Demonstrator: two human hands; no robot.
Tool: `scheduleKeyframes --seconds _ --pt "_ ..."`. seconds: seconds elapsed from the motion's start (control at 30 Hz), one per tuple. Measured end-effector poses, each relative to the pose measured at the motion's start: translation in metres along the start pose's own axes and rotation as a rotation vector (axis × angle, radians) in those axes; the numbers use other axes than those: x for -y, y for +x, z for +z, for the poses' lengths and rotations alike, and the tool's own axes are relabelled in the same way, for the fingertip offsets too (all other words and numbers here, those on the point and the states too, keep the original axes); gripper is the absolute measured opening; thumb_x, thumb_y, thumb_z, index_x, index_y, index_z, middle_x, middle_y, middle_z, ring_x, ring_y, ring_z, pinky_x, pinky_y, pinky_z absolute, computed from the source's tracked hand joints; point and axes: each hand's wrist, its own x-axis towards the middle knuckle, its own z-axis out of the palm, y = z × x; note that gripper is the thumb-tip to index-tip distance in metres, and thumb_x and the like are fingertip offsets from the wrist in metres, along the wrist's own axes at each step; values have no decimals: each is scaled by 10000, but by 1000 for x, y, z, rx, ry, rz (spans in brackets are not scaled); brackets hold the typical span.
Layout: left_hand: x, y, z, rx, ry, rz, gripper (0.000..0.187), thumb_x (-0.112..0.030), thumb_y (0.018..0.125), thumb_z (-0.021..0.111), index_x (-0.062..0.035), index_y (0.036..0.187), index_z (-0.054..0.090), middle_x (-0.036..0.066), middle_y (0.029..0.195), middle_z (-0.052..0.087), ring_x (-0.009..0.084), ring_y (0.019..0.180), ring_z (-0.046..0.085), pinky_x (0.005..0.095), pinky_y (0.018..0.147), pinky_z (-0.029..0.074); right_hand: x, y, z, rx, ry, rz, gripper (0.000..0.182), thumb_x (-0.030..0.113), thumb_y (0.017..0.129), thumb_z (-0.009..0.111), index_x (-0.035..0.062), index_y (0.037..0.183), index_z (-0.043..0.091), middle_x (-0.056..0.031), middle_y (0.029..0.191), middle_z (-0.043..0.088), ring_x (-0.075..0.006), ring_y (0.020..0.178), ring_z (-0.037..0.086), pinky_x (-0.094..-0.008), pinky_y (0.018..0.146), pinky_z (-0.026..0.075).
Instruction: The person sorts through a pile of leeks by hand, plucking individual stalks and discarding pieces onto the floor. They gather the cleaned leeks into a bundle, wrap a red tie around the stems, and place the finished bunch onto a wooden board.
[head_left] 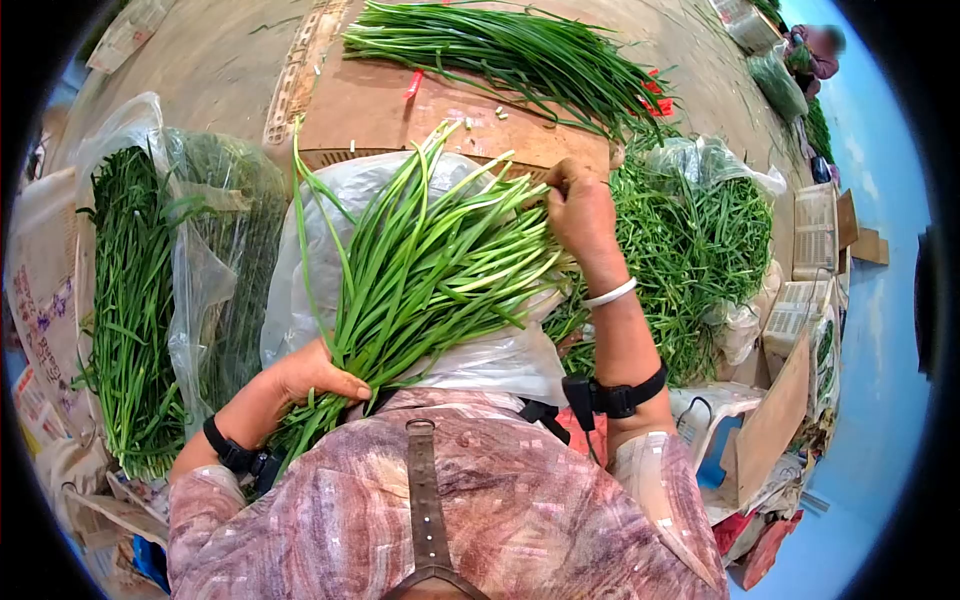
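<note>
My left hand (320, 372) is wrapped round the leafy end of a loose bunch of garlic chives (430, 265), thumb across the leaves. The bunch fans out over a translucent plastic sheet (290, 290) on my lap, its pale stem ends pointing up and to the right. At those ends, my right hand (582, 210) has its fingers pinched together; what is between them is too small to make out. Beyond the lap, a larger pile of garlic chives (500, 55) lies on a brown board (370, 110).
On the left stands a plastic bag (215, 290) beside packed greens (130, 300). A heap of loose leaves (690, 250) is at my right. Red strips (413, 84) lie on the board. Crates (815, 235) line the right side; another person (815, 55) sits far right.
</note>
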Motion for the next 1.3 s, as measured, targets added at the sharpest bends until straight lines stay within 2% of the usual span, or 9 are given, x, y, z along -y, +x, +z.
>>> scheduleKeyframes --seconds 0.2,0.37,0.53,0.63,0.8,0.93,1.17,1.23,1.3 --pt "-2 -1 0 -3 -38 -17 599 15 619 740 -39 1171 514 49 1012 594 122 839 567 249 687 481 -91 16 -42 -176 -323 81 103 117 771 586 80 867 589 -163 761 637 -353 714 617 -429 611 487" --pt "-3 3 -1 45 55 18 747 -39 606 785 -68 1260 425 62 1078 576 140 898 552 278 702 482 -46 19 -45 241 377 58 219 138 769 615 -60 862 607 -99 689 627 -104 654 592 -297 552 471" --pt "-6 1 3 25 -5 -34 664 -3 617 761 -46 1208 462 83 890 612 139 708 580 269 557 474 8 -1 -9 411 17 -33 354 373 706 682 25 767 667 -216 712 618 -360 678 603 -407 620 478" --pt "-4 -1 2 16 -21 -85 606 11 622 750 -30 1168 489 83 810 615 138 639 580 264 521 466 1 1 8 291 -48 -237 379 385 701 683 8 740 665 -222 694 611 -364 669 601 -411 610 476" --pt "-1 4 1 48 52 76 623 -3 617 755 -30 1174 477 94 834 612 152 630 578 273 512 466 5 1 12 539 592 102 220 141 699 721 -48 789 652 -75 626 607 -101 582 512 -295 566 448" --pt "0 3 -2 74 7 11 663 -14 615 761 -28 1199 449 104 845 609 167 627 578 285 498 465 13 -12 -5 521 682 158 124 54 730 674 -34 816 663 -17 684 619 -60 601 511 -235 551 432" --pt "3 5 -10 124 -29 -64 641 -1 635 743 -11 1197 435 126 811 605 195 599 583 304 480 465 -2 -14 -1 219 812 81 47 61 736 662 20 751 645 -19 642 619 -103 543 523 -271 510 414" --pt "2 4 -8 142 -15 -84 628 0 638 739 -10 1191 440 128 795 604 198 590 582 305 482 466 -13 -10 -8 -129 1 -138 78 114 754 643 53 711 618 -98 644 626 -221 538 576 -334 502 430" --pt "2 4 -9 142 -45 -76 614 -6 642 740 -10 1182 448 124 773 604 193 576 579 303 483 470 -36 3 -13 -187 -79 -89 72 67 769 622 18 724 597 -72 602 603 -110 516 529 -270 492 423"
